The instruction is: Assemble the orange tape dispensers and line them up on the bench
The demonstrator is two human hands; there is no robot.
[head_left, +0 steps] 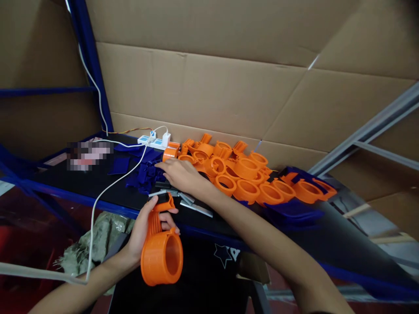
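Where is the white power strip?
The power strip is left of centre in the head view, by the cardboard wall, behind the blue pieces.

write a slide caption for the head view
The left hand holds an orange plastic holder; the right hand is beside dark-blue pieces.

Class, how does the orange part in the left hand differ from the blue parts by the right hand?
The orange part is held in the left hand; the blue parts lie on the black shelf. The orange part is larger and has a wide ring; the blue parts are small and jumbled. Both look like plastic.
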